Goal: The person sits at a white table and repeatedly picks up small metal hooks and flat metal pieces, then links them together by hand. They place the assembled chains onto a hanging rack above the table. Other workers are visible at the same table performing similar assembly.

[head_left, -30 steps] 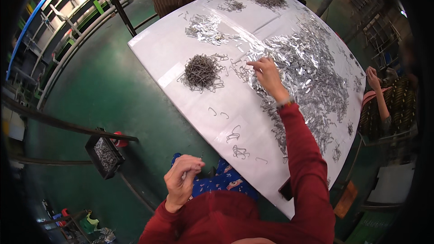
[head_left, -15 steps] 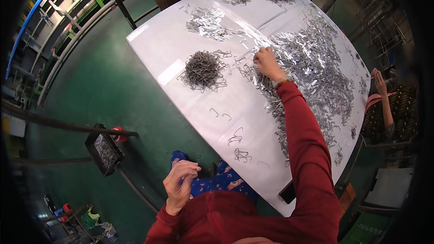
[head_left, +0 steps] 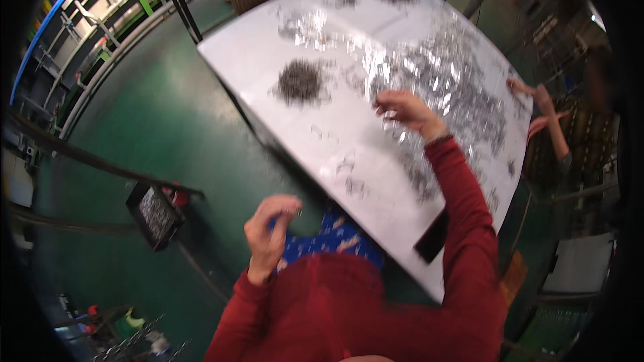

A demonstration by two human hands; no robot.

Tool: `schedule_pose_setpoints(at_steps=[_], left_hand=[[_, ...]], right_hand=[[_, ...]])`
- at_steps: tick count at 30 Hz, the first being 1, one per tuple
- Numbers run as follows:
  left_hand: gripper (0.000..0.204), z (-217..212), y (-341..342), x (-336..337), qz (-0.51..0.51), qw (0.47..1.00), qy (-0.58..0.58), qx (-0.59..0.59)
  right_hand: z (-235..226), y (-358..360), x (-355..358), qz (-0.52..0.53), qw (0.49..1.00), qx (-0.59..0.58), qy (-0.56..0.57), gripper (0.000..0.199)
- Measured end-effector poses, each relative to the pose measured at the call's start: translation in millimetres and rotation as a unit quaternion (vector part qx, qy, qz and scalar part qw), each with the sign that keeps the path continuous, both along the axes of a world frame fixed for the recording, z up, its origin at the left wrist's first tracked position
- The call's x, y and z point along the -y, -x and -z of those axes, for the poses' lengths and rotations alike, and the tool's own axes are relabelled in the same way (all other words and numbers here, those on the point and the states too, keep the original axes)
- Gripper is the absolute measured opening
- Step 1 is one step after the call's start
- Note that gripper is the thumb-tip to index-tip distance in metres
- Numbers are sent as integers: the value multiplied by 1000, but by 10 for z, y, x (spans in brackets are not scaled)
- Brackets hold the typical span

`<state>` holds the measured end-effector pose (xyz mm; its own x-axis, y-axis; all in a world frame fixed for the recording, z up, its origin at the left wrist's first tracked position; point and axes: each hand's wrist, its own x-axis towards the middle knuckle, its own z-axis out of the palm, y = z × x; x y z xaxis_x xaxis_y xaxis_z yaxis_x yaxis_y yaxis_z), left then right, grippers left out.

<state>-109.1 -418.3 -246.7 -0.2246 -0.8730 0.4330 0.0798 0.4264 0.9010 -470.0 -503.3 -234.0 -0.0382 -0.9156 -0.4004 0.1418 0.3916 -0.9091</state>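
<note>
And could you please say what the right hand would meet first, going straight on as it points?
The right hand would probably meet the loose, thin grey metal hooks, unless it passes above; depth is unclear.

White table [head_left: 248,60]: bright, edges bowed by the lens
Metal pieces [head_left: 463,97]: white glints, smeared by blur
Green floor [head_left: 188,127]: dimmer, pale sheen toward far left
Right hand [head_left: 409,110]: blurred
Far-right light [head_left: 596,17]: small white glare
Corners: black

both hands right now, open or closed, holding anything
Left hand: fingers curled; too blurred to tell whether it holds anything.
Right hand: fingers bent, near the silvery pieces; blur hides whether it grips anything.
</note>
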Motion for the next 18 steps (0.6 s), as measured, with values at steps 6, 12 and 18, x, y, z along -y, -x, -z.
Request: schedule_pose_setpoints(at_steps=[6,12,18], left_hand=[[7,52,25,-28,32,999,-9,-42],[9,36,20,-38,47,998,2,-39],[14,14,39,-78,29,999,-11,-29]], right_hand=[[115,-135,-524,-124,952,-270,73,12],[493,-537,-541,-174,890,-400,132,18],[941,-760,-493,-134,831,-495,217,17]])
